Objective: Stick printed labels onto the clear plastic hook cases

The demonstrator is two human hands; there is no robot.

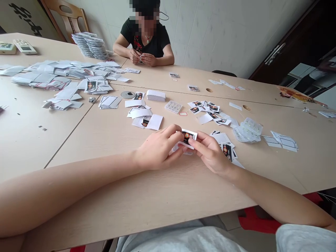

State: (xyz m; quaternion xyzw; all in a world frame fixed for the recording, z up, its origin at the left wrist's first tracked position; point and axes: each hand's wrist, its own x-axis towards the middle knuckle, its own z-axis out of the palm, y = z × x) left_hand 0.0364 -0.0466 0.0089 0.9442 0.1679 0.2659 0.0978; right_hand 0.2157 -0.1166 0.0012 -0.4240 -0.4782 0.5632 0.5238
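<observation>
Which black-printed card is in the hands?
The card held between the left hand and right hand; the printed cards to its right lie in loose piles on the table.

Wooden chair (75, 25) (just its back vis.) nr wall (199, 35), pale gadgets (25, 46) L, dark panel (291, 31) R

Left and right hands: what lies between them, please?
In the head view, a black-printed card is held between the left hand and right hand, with partly hidden clear plastic below.
</observation>
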